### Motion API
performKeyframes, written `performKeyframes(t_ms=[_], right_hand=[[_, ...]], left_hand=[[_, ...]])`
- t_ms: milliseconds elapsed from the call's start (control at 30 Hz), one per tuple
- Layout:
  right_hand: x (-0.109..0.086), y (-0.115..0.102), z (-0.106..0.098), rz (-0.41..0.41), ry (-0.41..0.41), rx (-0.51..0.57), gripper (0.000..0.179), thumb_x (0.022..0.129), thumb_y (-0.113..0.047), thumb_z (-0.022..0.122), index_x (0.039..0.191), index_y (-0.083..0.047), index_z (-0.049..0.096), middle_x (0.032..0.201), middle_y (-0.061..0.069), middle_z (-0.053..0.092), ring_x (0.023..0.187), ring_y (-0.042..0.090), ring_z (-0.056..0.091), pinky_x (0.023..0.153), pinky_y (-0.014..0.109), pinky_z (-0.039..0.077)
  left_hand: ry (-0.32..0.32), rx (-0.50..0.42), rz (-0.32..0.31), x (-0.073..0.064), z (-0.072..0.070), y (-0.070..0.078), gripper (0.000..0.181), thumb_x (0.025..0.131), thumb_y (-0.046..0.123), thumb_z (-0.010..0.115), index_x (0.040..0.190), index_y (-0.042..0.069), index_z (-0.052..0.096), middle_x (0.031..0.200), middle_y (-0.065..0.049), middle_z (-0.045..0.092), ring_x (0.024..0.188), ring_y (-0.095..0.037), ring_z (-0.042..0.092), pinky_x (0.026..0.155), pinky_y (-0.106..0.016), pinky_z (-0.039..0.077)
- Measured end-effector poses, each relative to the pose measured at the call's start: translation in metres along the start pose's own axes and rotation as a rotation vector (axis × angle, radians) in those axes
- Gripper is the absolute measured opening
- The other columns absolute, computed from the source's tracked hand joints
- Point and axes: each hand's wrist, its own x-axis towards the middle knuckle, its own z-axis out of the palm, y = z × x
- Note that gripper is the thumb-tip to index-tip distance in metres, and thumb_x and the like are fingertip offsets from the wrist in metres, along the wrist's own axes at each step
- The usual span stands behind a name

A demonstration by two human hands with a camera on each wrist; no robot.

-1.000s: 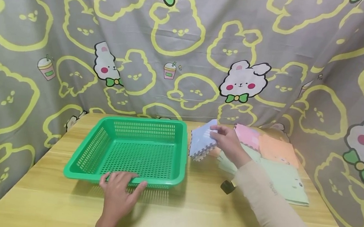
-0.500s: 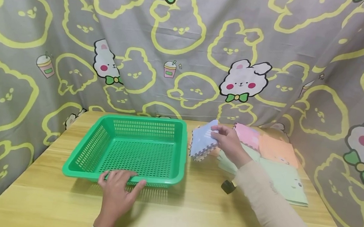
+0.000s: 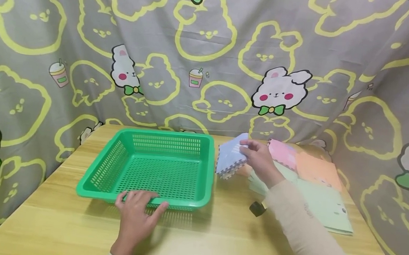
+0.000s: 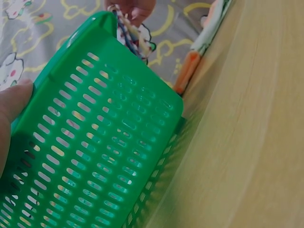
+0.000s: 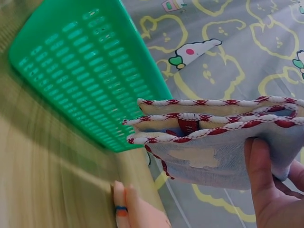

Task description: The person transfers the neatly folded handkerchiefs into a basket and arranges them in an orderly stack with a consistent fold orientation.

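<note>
My left hand (image 3: pixel 134 219) holds the near rim of a green plastic basket (image 3: pixel 191 204), its fingers over the edge and the thumb (image 4: pixel 16 97) on the outer side in the left wrist view. Nothing lies inside the basket. To its right, my right hand (image 3: pixel 260 161) pinches a folded light-blue handkerchief (image 3: pixel 229 156) by one edge, off the table beside the basket's right wall. The right wrist view shows the handkerchief (image 5: pixel 209 164) in several layers, with red-and-white stitched borders and the thumb against its face.
Right of the basket lie more folded cloths: a pink one (image 3: pixel 281 152), an orange one (image 3: pixel 318 171) and light-green ones (image 3: pixel 326 209), partly behind my right forearm. A small black object (image 3: pixel 257 209) shows below that wrist. A patterned grey curtain (image 3: pixel 230 56) backs the wooden table (image 3: pixel 185 249).
The head view has shifted slightly, so everything sits a little further right in it. Both hands keep their holds; the handkerchief stays beside the basket.
</note>
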Motion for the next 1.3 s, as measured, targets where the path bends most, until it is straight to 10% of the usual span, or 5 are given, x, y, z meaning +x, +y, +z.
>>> performKeyframes(t_ms=[1300], right_hand=[[-0.002, -0.022, 0.013, -0.049, 0.103, -0.041, 0.03, 0.097, -0.012, 0.057, 0.121, 0.005, 0.056, 0.107, 0.012, 0.054, 0.08, 0.013, 0.058, 0.072, 0.023, 0.051]], left_hand=[[0.035, -0.011, 0.012, 0.0, 0.001, 0.002, 0.058, 0.09, 0.061, 0.054, 0.082, 0.006, 0.068, 0.08, -0.009, 0.069, 0.08, -0.029, 0.054, 0.089, -0.065, 0.017]])
